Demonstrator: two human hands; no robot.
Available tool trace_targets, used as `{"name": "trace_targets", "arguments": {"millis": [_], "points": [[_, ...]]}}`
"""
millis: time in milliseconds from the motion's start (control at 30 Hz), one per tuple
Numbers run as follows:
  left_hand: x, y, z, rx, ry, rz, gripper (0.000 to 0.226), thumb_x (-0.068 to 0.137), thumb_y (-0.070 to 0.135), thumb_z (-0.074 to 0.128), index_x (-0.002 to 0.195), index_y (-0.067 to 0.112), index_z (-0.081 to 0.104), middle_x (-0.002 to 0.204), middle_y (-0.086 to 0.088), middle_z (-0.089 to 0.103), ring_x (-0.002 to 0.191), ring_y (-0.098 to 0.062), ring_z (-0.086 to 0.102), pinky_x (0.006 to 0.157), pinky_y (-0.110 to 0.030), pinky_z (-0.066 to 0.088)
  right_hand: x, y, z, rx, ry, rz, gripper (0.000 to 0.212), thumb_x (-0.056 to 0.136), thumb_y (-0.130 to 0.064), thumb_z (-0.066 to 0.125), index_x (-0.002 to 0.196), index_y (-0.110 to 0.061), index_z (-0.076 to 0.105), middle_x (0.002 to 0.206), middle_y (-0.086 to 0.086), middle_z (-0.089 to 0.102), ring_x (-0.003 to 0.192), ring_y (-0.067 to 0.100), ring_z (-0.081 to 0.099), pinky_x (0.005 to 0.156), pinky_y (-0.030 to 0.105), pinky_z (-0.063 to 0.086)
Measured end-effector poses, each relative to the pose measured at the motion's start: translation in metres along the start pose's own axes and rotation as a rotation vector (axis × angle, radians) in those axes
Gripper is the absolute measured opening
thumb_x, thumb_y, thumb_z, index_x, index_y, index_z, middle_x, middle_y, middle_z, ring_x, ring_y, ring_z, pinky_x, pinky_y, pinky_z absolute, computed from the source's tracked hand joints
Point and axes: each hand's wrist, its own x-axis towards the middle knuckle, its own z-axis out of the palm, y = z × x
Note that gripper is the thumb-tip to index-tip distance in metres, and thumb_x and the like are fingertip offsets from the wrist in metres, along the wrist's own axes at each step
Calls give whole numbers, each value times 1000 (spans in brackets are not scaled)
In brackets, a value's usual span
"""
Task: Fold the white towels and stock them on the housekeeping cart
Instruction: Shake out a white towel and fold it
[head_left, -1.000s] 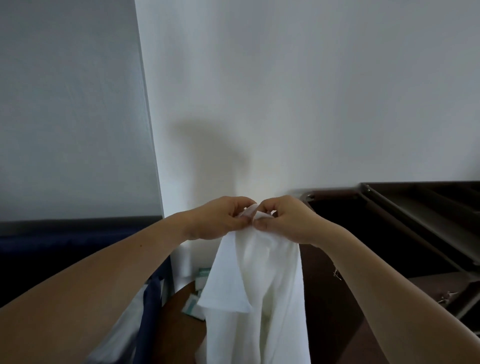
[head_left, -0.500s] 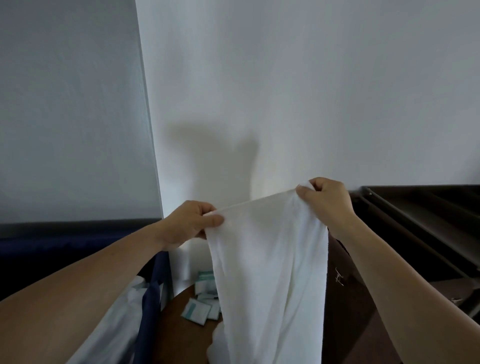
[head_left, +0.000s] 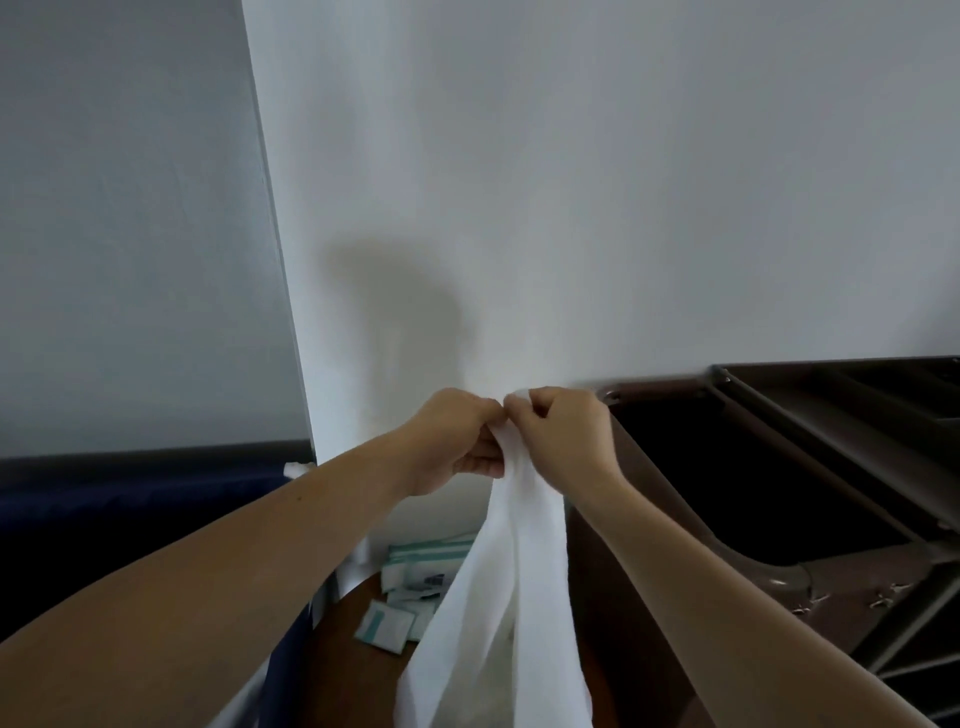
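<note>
1. Fabric (head_left: 130, 499), navy, fills the far left. It runs off the frame and my left forearm covers its lower part, so I cannot tell what it belongs to.
2. The left hand (head_left: 452, 441) is raised before the white wall, fingers curled, pinching the top edge of the white towel (head_left: 524, 587). Its fingertips are mostly hidden.
3. Below it, small white-and-teal packets (head_left: 387, 626) lie on a round brown tabletop (head_left: 353, 675). Their print is too small to read, and the towel covers some of them.
4. The towel hangs from both hands as a narrow, doubled length, in the air and not on the cart. The frame's bottom edge cuts off its lower end.
5. The right hand (head_left: 566, 441) touches the left, knuckles together, and pinches the same top edge. A bit of cloth pokes out above it.
6. The housekeeping cart (head_left: 779, 577), dark brown, stands just right of the towel. Its open well is too dark to see into, and its trays run off the right edge.
</note>
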Motion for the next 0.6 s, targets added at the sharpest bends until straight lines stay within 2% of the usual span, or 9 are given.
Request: {"name": "trace_targets", "arguments": {"millis": [67,133,200,267,367,433,500,533,600], "points": [[0,2,-3,-44,-16,-31,29,90,7,42,98,-12,64,90,-26,65,82,-39,64,84,-48,56,-6,1,4,6,-47,-27,40,96,-32,59,68,-5,66,58,7,60,61,24,57,62,41,48],[-2,4,-6,-64,-68,-59,27,88,13,39,89,-3,61,84,-21,60,72,-31,57,70,-41,54,-12,2,6,-4,-133,-68,39,99,-31,54,70,-7,63,55,-1,54,58,16,50,57,34,40],[-3,5,-9,-64,-134,-68,31,87,17,37,73,4,62,77,-16,60,67,-26,53,69,-38,51,-15,1,9,-50,-243,-93,27,99,-24,50,80,-8,61,68,-3,54,67,17,50,59,29,38],[-5,2,-13,-26,-166,-47,38,88,16,40,60,10,65,73,-12,61,65,-23,55,70,-36,48,-15,-1,9,-44,-362,-61,13,92,-11,47,90,-5,59,83,4,55,79,22,53,66,32,44],[-7,-4,-20,182,-212,24,27,92,14,49,80,-1,67,79,-18,63,71,-22,58,66,-31,43,-16,-3,3,155,-514,19,16,85,4,48,92,-1,62,87,16,67,78,27,64,79,43,56],[-8,-8,-26,225,-174,41,19,94,9,53,83,-1,65,77,-14,60,69,-21,53,63,-29,42,-13,0,-5,311,-525,107,28,86,8,49,95,-11,67,85,15,71,68,24,66,73,37,59],[-9,-9,-31,234,-140,49,19,93,0,50,84,0,67,78,-11,62,71,-21,53,66,-31,44,-6,6,-13,292,-439,89,31,90,2,56,101,-22,72,84,7,75,62,12,62,66,26,55],[-10,-8,-33,260,-138,51,20,92,-1,48,92,-1,69,83,-11,64,75,-22,56,70,-33,48,-2,9,-17,246,-382,64,28,91,-2,60,105,-22,73,86,1,75,64,5,61,69,21,52],[-10,-2,-35,301,-165,54,24,94,1,47,106,1,69,94,-11,68,84,-22,63,79,-34,53,4,15,-20,266,-352,57,33,92,-3,63,121,-17,69,104,-3,73,87,1,63,85,20,48]]}}
